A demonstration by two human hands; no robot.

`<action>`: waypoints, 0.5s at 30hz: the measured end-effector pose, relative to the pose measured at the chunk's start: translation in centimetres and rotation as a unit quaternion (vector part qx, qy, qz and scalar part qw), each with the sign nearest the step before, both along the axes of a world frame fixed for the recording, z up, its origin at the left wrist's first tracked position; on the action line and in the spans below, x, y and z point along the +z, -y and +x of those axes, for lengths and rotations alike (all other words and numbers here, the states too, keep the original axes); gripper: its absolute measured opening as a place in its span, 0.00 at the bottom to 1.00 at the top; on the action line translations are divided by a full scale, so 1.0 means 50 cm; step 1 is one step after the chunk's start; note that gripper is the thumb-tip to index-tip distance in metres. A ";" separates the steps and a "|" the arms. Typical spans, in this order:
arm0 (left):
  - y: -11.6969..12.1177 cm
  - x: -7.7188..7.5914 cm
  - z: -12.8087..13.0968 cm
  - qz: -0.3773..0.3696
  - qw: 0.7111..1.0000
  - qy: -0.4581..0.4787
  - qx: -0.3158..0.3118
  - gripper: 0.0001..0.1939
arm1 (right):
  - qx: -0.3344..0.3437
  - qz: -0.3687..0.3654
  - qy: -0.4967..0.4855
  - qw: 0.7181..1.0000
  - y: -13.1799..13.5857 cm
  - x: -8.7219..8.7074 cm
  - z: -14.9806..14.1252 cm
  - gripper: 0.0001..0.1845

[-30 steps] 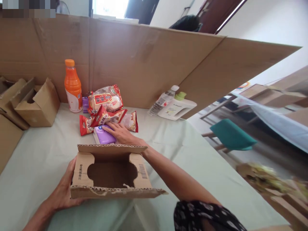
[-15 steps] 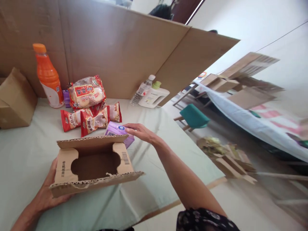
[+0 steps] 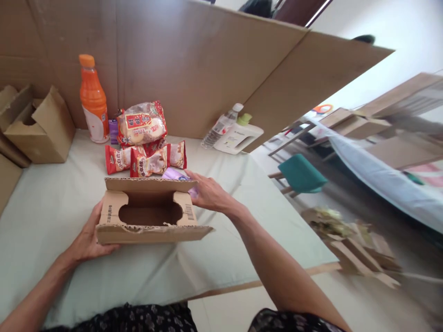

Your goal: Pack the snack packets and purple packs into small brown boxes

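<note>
A makeshift indoor workroom, by the look of the cardboard partition (image 3: 204, 69) behind a cloth-covered table (image 3: 228, 240), a second draped table (image 3: 374, 175), a teal chair (image 3: 302, 173) and floor-strewn carton scraps (image 3: 351, 259).

Near box (image 3: 152, 234): matt cardboard, rough torn-looking flap edges. Desk (image 3: 55, 203): creased matt cloth cover. Purple pack (image 3: 174, 174): smooth plastic wrap. Snack packets (image 3: 152, 164): glossy film. Far-left bottle (image 3: 94, 101): smooth plastic. Far-right water bottle (image 3: 220, 128): clear plastic.

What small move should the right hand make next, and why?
Probably raise the purple pack above the far flap of the carton: the right hand has it partly behind that flap, while the left hand holds the carton, top open.
</note>
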State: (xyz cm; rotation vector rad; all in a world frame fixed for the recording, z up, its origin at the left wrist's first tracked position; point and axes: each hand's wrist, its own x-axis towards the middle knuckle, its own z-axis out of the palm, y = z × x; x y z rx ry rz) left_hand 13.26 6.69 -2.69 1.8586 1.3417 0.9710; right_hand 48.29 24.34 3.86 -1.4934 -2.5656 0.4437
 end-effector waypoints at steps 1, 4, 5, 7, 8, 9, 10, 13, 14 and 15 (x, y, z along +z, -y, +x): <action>-0.003 0.006 0.001 0.008 1.000 0.010 0.006 0.58 | -0.015 -0.007 0.000 1.000 -0.001 0.002 -0.003 0.41; -0.008 0.020 -0.004 0.019 0.999 0.015 0.022 0.56 | -0.058 0.003 -0.003 0.998 -0.008 0.021 0.015 0.34; -0.008 0.021 -0.008 0.021 0.999 0.016 0.028 0.56 | -0.078 0.017 -0.029 0.996 -0.007 0.034 0.030 0.33; -0.007 0.020 -0.013 0.022 0.999 0.026 0.031 0.56 | -0.115 0.067 -0.168 0.977 0.002 0.070 0.061 0.34; -0.006 0.017 -0.015 0.021 0.999 0.033 0.029 0.57 | -0.120 0.097 -0.271 0.950 0.012 0.089 0.071 0.36; -0.006 0.014 -0.016 0.021 0.999 0.037 0.028 0.58 | -0.113 0.124 -0.374 0.912 0.025 0.108 0.073 0.38; -0.007 0.011 -0.016 0.019 0.999 0.037 0.027 0.59 | -0.094 0.144 -0.459 0.871 0.041 0.124 0.067 0.38; -0.011 0.009 -0.011 0.018 0.999 0.023 0.027 0.60 | -0.010 0.120 -0.527 0.841 0.094 0.157 0.001 0.39; -0.011 0.010 -0.009 0.017 0.999 0.019 0.021 0.60 | 0.022 0.088 -0.507 0.857 0.108 0.164 -0.027 0.40; -0.011 0.011 -0.008 0.016 1.000 0.016 0.014 0.60 | 0.056 0.052 -0.474 0.877 0.120 0.170 -0.054 0.41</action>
